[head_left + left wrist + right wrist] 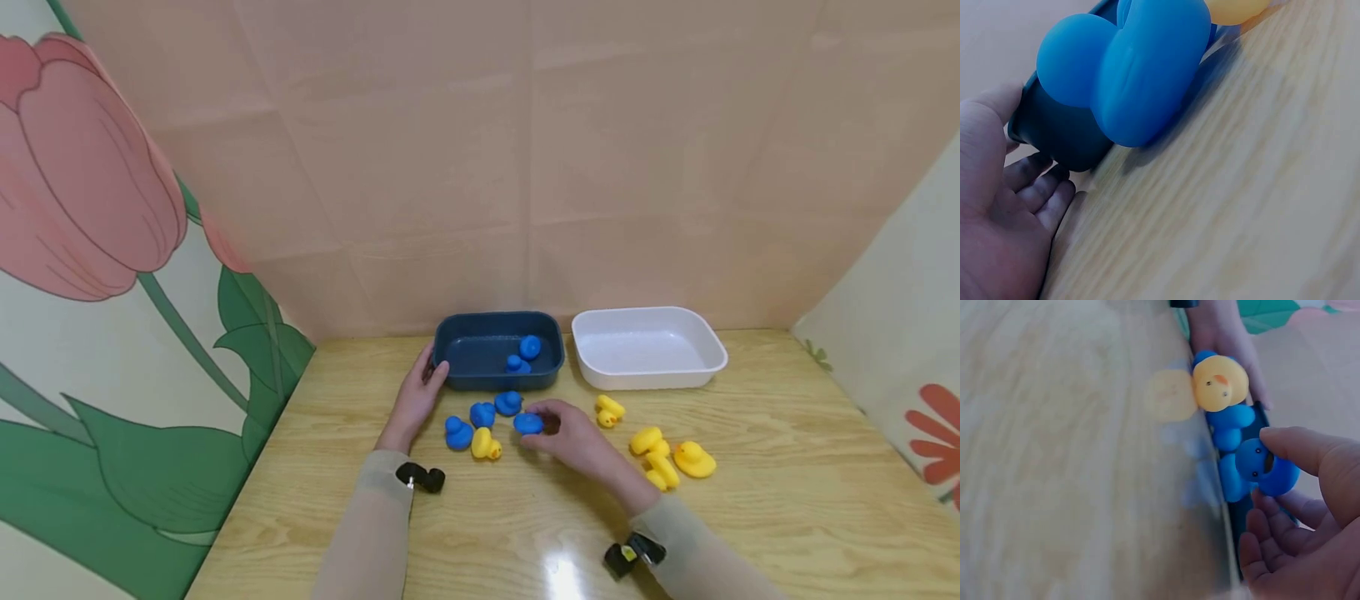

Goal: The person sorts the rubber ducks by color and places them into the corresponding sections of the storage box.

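A blue rubber duck (528, 423) is pinched between the thumb and fingers of my right hand (573, 442); its face and dark bill show in the right wrist view. My left hand (416, 400) grips the left end of the dark blue tray (480, 384), thumb at the near corner. Two blue ducks (529, 347) lie inside that tray, toward its right. In front of it, several blue ducks (459, 433) sit on the table, along with a yellow duck (486, 445) tipped on its side. Close up in the left wrist view, another blue duck (1147, 75) partly covers the tray.
To the right of the dark tray stands a white tray (648, 380) with nothing in it. Several yellow ducks (695, 459) lie on the wooden table (495, 533) to the right of my right hand. A pinkish cloth backdrop (480, 167) rises behind the trays.
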`<state>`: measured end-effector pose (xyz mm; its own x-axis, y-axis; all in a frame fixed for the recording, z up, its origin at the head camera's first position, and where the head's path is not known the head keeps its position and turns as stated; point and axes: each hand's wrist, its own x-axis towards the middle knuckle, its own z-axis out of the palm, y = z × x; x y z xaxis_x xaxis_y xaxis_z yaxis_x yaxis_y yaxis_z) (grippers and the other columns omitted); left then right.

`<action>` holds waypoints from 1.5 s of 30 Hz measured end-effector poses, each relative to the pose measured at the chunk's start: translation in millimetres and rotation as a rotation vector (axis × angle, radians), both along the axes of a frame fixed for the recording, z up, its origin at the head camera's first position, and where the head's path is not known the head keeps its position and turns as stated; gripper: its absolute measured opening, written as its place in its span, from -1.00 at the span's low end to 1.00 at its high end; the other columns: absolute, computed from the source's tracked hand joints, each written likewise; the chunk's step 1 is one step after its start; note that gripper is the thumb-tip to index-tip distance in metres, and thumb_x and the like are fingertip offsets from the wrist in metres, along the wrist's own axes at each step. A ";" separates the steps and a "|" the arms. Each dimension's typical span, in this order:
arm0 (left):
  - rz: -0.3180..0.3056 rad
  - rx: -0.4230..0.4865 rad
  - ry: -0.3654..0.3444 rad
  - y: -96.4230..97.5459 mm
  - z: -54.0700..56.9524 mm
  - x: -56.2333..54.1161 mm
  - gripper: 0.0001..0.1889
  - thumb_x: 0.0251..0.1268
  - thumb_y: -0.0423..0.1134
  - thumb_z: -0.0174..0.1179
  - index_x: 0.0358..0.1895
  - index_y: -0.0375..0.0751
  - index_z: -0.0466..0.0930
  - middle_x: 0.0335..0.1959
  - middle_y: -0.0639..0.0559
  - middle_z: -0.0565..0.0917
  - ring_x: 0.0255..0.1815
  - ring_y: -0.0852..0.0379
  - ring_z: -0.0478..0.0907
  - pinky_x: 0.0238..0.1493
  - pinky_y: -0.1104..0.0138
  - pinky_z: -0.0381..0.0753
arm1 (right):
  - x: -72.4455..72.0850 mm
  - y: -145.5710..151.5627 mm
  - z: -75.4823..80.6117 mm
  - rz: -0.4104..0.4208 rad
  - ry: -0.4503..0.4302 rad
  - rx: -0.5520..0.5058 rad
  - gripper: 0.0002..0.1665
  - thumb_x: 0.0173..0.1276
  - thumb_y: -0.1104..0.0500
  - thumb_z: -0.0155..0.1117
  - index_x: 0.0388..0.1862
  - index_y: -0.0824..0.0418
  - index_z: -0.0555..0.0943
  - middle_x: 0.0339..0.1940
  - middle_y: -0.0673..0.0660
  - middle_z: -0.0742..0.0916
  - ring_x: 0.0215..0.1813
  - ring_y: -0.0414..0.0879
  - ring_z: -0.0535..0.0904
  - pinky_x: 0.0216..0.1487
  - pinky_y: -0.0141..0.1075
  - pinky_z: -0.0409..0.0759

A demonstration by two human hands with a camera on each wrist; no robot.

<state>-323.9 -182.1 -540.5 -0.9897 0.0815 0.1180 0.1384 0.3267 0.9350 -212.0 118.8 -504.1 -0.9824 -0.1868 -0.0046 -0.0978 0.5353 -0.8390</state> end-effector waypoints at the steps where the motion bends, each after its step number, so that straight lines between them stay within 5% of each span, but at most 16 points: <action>1: -0.003 -0.002 0.001 0.2 0.2 -0.2 -0.06 0.60 0.48 0.05 0.83 0.06 0.12 0.79 0.05 0.22 0.76 -0.07 0.20 0.72 0.01 0.21 | 1.1 0.3 2.4 -0.007 0.010 -0.007 -0.51 0.47 0.09 0.63 0.30 0.18 0.73 0.18 0.10 0.77 0.16 0.03 0.65 0.32 0.04 0.68; 11: -0.007 -0.010 0.019 0.6 5.7 -3.9 -0.05 0.60 0.49 0.05 0.83 0.04 0.12 0.79 0.04 0.22 0.76 -0.07 0.19 0.72 0.01 0.21 | 7.1 4.3 44.3 -0.045 0.183 0.010 -0.50 0.41 0.07 0.68 0.25 0.15 0.74 0.18 0.12 0.78 0.28 0.22 0.66 0.38 0.22 0.62; 23: -0.006 -0.011 -0.002 -0.6 5.4 -1.9 -0.05 0.60 0.48 0.05 0.83 0.05 0.11 0.79 0.03 0.21 0.76 -0.07 0.20 0.72 0.03 0.21 | 4.2 0.8 72.4 -0.075 0.350 0.035 -0.46 0.34 0.16 0.73 0.24 0.23 0.75 0.17 0.15 0.77 0.25 0.24 0.66 0.29 0.12 0.69; 36: -0.005 -0.011 0.001 0.1 0.6 0.3 -0.09 0.64 0.44 0.05 0.83 0.06 0.10 0.79 0.01 0.21 0.76 -0.08 0.19 0.72 0.03 0.21 | -17.9 11.3 90.5 -0.124 0.377 0.037 -0.44 0.35 0.20 0.72 0.26 0.31 0.72 0.11 0.21 0.74 0.15 0.20 0.65 0.28 0.08 0.68; 45: 0.003 -0.023 0.001 -0.3 -0.5 -1.5 -0.11 0.66 0.41 0.06 0.83 0.06 0.13 0.78 0.05 0.23 0.75 -0.04 0.21 0.71 0.02 0.24 | -37.2 17.5 99.0 -0.154 0.321 0.042 -0.39 0.41 0.11 0.68 0.34 0.29 0.70 0.20 0.23 0.72 0.18 0.17 0.61 0.26 0.08 0.66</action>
<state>-325.4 -182.4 -541.0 -0.9898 0.0811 0.1170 0.1382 0.3483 0.9271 -249.1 136.3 -405.1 -0.9518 -0.0425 0.3038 -0.2678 0.5980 -0.7554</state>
